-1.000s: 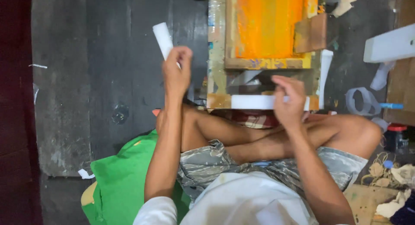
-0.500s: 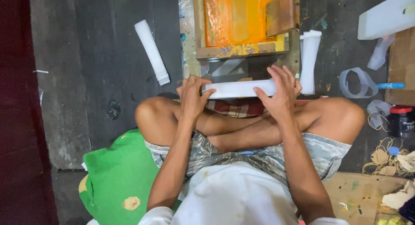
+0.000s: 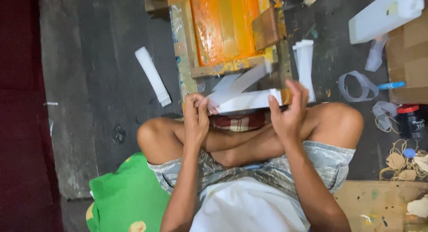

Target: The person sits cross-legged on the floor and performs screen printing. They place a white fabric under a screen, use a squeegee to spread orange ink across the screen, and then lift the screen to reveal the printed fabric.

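The person sits cross-legged on the dark floor [image 3: 89,80], both hands raised above the knees on a stack of white paper strips [image 3: 247,100]. The left hand [image 3: 197,118] is closed around the stack's left end, fingers curled over it. The right hand [image 3: 287,111] presses its palm against the right end, fingers spread and upright; it seems to steady rather than clasp. The stack lies level, just in front of a wooden frame with an orange screen [image 3: 223,29] on the floor. A rolled white sheet [image 3: 153,76] lies apart to the left. More white strips [image 3: 304,65] lie beside the frame's right edge. A green cushion [image 3: 125,196] sits by the left thigh.
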